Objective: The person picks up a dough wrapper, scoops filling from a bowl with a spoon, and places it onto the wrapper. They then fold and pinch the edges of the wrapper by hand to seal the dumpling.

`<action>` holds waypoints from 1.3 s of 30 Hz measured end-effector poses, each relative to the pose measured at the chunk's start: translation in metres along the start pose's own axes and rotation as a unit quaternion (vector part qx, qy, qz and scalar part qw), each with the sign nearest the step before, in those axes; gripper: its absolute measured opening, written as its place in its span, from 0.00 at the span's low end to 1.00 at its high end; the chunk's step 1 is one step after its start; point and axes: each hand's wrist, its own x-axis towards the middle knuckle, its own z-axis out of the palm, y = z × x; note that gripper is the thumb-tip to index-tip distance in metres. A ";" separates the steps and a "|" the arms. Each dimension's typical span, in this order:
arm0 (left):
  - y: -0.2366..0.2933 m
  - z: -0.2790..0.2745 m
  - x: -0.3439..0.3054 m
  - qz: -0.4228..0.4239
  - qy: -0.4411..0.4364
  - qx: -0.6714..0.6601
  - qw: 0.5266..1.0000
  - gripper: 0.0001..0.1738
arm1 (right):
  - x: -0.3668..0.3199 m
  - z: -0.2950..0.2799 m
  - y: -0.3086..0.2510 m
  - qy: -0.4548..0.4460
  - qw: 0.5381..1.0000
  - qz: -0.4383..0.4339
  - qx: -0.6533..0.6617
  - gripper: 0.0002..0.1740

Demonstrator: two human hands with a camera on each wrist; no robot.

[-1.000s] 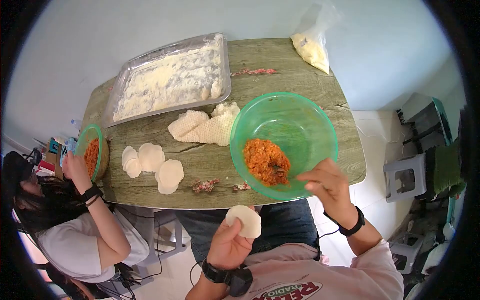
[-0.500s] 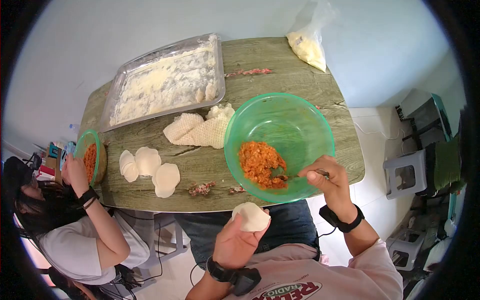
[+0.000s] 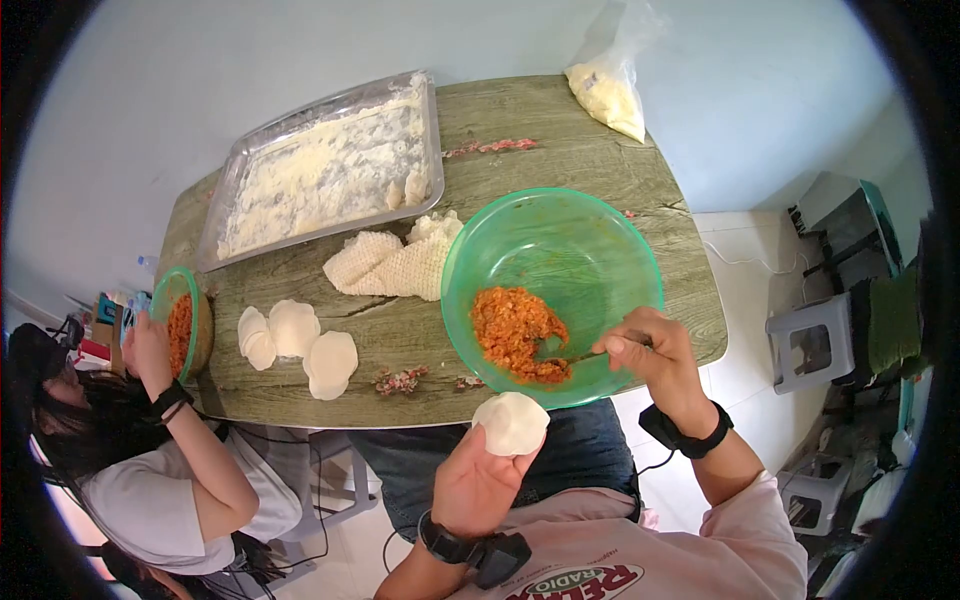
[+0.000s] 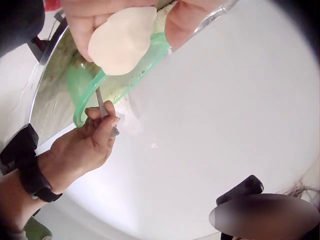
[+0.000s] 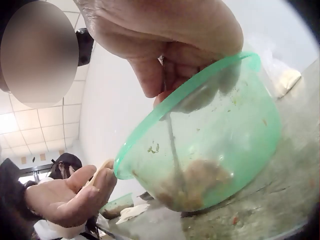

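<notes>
A round white wrapper (image 3: 511,423) lies across the fingers of the left hand (image 3: 478,487), in front of the table edge; the left wrist view shows the wrapper (image 4: 122,41) resting on the fingers, which look relaxed. The right hand (image 3: 660,362) grips a metal spoon (image 3: 583,357) over the near right rim of the green bowl (image 3: 600,250). The spoon's lower end is in the orange-red filling (image 3: 515,325). Through the bowl's clear side in the right wrist view, the spoon handle (image 5: 173,145) slants down into the filling (image 5: 197,182).
Several wrappers (image 3: 330,364) lie on the table (image 3: 420,335) left of the bowl. Behind them are a cream cloth (image 3: 385,265) and a floured tray (image 3: 325,170). A bag (image 3: 607,95) stands at the back. Another person (image 3: 190,485) sits at left by a second bowl (image 3: 200,330).
The right hand has taken hold of the spoon, and its end has moved slightly in the filling. The left hand has risen a little toward the bowl, its wrapper now flatter across the fingers.
</notes>
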 end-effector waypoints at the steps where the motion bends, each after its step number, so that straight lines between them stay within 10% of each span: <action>1: 0.000 0.000 0.000 0.001 -0.002 0.004 1.000 0.26 | 0.001 0.001 0.000 0.015 0.999 0.025 0.038 0.14; 39: -0.001 0.005 0.000 0.011 -0.008 0.024 1.000 0.27 | 0.016 -0.015 -0.010 0.000 0.991 0.069 0.110 0.13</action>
